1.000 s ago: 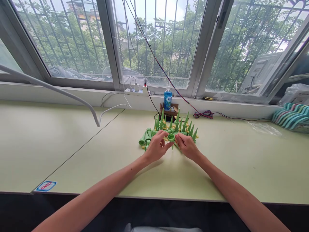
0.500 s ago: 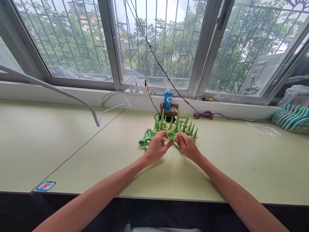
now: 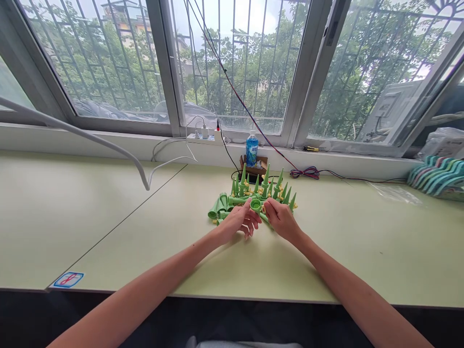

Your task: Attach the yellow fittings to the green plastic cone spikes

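A heap of green plastic cone spikes [image 3: 266,186] with small yellow fittings lies on the pale green table [image 3: 326,251] in front of me. Both hands meet at its near edge. My right hand [image 3: 281,218] pinches a green spike piece with a round cup end [image 3: 255,205], holding it just above the table. My left hand [image 3: 237,220] is beside it, thumb and forefinger touching the cup end, the other fingers spread downward. A few green tubes [image 3: 217,209] lie to the left of my left hand.
A blue-labelled bottle [image 3: 252,149] and a small brown box [image 3: 255,169] stand behind the heap by the window sill. Red and black cables [image 3: 306,171] trail on the right. Teal stacked items [image 3: 437,175] sit far right. A white cable [image 3: 108,145] hangs at left.
My left hand has loosened from a closed grip on the piece, its fingers now spread and shifted slightly right. The right hand keeps the green cup piece, raised a touch.
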Available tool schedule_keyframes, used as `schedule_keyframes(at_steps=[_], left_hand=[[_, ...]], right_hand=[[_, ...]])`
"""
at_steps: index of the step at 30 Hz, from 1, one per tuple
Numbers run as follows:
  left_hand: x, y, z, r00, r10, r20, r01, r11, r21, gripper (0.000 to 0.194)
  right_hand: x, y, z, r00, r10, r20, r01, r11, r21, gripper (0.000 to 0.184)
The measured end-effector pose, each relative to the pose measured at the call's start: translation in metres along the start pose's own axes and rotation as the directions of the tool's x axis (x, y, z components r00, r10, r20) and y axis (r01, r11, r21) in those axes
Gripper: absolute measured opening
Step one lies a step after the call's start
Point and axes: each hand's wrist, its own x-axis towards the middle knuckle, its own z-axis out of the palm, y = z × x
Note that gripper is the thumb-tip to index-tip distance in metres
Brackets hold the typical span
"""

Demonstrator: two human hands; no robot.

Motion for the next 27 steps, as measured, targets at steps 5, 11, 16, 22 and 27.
schedule_keyframes(at_steps=[5, 11, 16, 22, 27], left_hand=[[0.0002, -0.0025, -0.0023, 1.000, -0.002, 0.022, 0.003, 1.000, -0.011, 0.076], [-0.0010, 0.0004, -0.0014, 0.999, 0.009, 0.032, -0.009, 1.000, -0.014, 0.074], [-0.0023, 0.0011, -0.0006, 0.999, 0.048, 0.009, -0.048, 0.999, 0.009, 0.067], [-0.0022, -0.0006, -0.0022, 0.987, 0.158, 0.023, -0.160, 0.984, 0.076, 0.053], [-0.0031, -0.0004, -0.0020, 0.983, 0.182, 0.024, -0.184, 0.978, 0.095, 0.045]], right_hand=[[-0.0005, 0.0024, 0.0014, 1.000, 0.017, 0.010, -0.017, 1.000, 0.022, 0.038], [-0.0002, 0.0020, 0.0011, 1.000, 0.022, 0.013, -0.023, 0.999, 0.042, 0.038], [0.0000, -0.0003, 0.0008, 1.000, 0.019, 0.014, -0.020, 0.999, 0.031, 0.039], [0.0000, 0.0013, 0.0005, 0.999, 0.038, 0.019, -0.038, 0.999, 0.000, 0.040], [0.0003, 0.0025, 0.0004, 0.999, 0.039, 0.017, -0.039, 0.999, -0.015, 0.041]])
